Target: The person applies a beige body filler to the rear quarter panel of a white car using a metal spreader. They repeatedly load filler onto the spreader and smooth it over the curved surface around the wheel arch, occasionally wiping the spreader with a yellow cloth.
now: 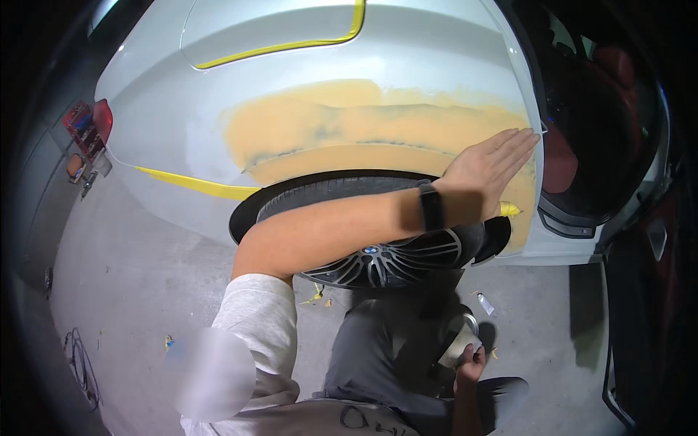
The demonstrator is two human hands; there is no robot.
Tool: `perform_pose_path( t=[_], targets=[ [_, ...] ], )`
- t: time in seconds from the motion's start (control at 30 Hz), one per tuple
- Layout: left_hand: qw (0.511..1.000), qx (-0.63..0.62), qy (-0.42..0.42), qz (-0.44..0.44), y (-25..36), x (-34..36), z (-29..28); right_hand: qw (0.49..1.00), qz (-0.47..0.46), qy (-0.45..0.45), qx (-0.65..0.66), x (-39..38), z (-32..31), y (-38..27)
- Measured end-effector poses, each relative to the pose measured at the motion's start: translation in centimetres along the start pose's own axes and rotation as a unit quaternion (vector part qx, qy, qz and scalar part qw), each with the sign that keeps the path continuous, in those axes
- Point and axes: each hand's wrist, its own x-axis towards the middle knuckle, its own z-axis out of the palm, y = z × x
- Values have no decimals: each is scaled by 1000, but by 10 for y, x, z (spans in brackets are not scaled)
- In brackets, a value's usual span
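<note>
My left hand (494, 167) lies flat with fingers stretched out, on the rear side panel of a white car (167, 109), close to the door opening. Under and around it spreads a sanded, tan filler patch (334, 127) with grey streaks, above the wheel arch. My left forearm, with a black wristwatch (430, 207), crosses in front of the wheel (374, 261). Low by my leg, my right hand (471, 362) grips a flat, pale grey piece (459, 343) with a shiny curved edge behind it; its kind is unclear.
Yellow masking tape (196, 183) edges the bumper seam, and more tape (283, 47) lines the fuel flap. To the right is the open door (651, 291). On the concrete floor (145, 291) lie a small tube (485, 303), tape scraps and a cable (81, 363).
</note>
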Motion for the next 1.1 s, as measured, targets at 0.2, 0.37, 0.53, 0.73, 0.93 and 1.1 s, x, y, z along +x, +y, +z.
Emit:
perform_pose_path(
  t=[0.2, 0.37, 0.53, 0.73, 0.93, 1.1],
  targets=[
    [995, -97, 14, -24, -59, -35, -33, 988, -17, 81, -134, -9, -6, 2],
    [981, -150, 38, -118, -115, -111, -84, 961, -8, 119, -251, 2, -25, 14],
    [977, 5, -4, -213, -173, -219, -142, 953, 35, 122, -275, 8, -13, 15],
    [941, 119, 15, -317, -197, -313, -174, 958, 5, 74, -278, 10, 23, -14],
    [948, 3, 11, -318, -141, -270, -117, 965, -3, 23, -260, 14, 54, -44],
    [940, -305, -152, -7, 24, -256, -73, 996, 8, -6, -92, -6, 78, -78]
  ],
)
